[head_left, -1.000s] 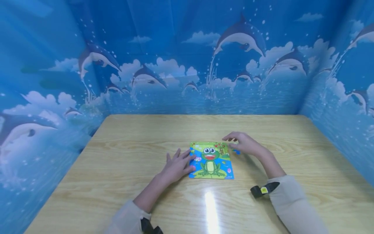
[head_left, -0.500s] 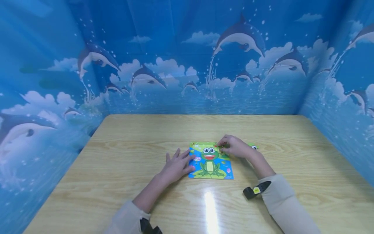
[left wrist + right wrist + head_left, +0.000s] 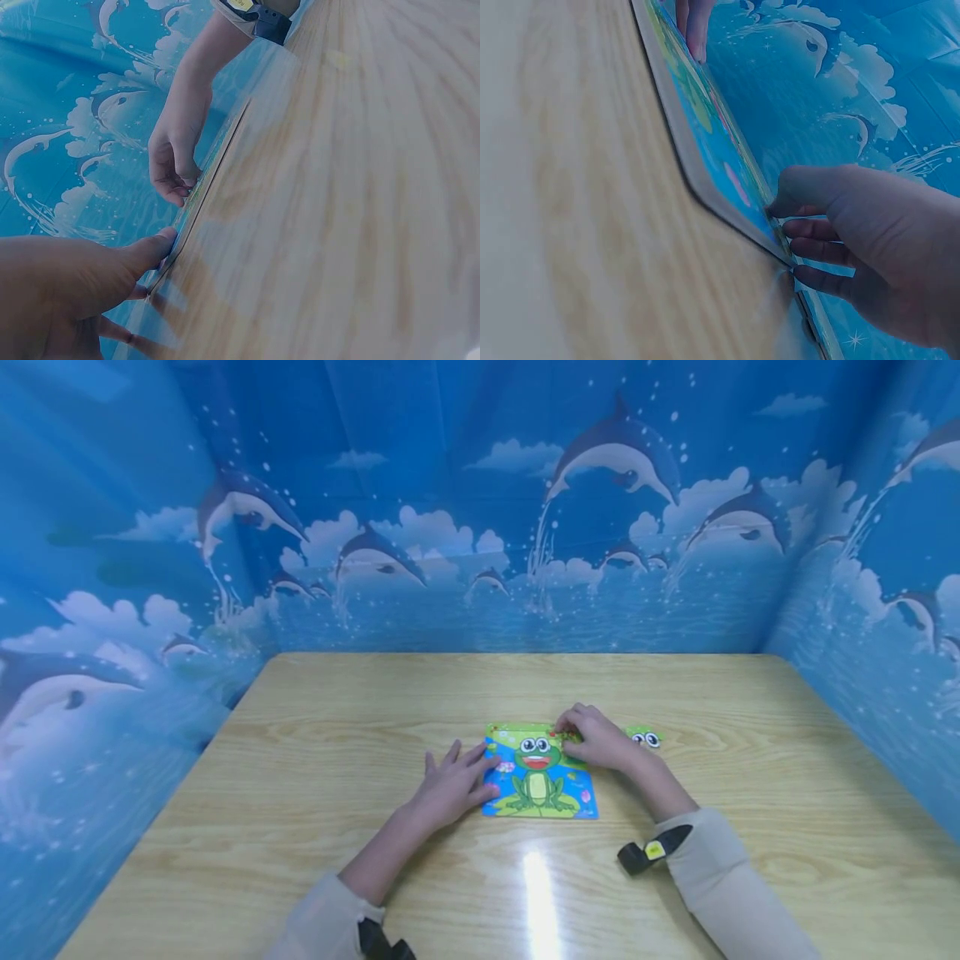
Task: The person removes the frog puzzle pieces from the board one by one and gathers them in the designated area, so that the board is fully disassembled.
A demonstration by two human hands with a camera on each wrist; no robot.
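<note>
A square frog picture board (image 3: 537, 785), green and blue, lies flat on the table in the head view. My left hand (image 3: 447, 787) rests at its left edge with fingers spread, some fingertips lying on the picture. At the upper right part, my right hand (image 3: 600, 741) has curled fingers and thumb that pinch at the board. Whether a separate piece sits between those fingertips is hidden. In the left wrist view, the right thumb and fingers meet at the board's surface. Behind the right hand shows part of a second frog picture (image 3: 645, 737), green with two eyes.
The wooden table (image 3: 360, 710) extends around the board on all sides. A blue curtain (image 3: 450, 527) printed with dolphins hangs along the back and both sides. Black straps with small devices (image 3: 652, 850) sit on the wrists.
My right hand has moved left from beside the board onto its upper right part, its fingers drawing together. The second frog picture's eyes have come into view behind it. My left hand stays put.
</note>
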